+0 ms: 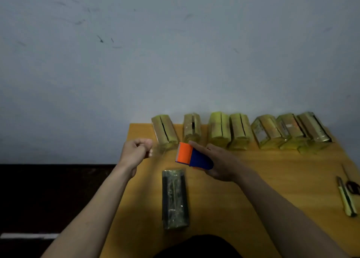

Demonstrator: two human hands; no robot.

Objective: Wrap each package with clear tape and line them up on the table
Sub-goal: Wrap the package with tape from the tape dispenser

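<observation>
Row of packages [239, 131] along the worktop [272, 180] back edge, lone package [175, 199] lying in front near centre, cutter [346, 199] and scissors [352, 186] far right.

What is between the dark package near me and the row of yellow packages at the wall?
In the head view, the orange and blue tape dispenser, held in the right hand, hangs between the dark package and the row of yellow packages.

scissors [352, 186] cut off at right edge
</observation>
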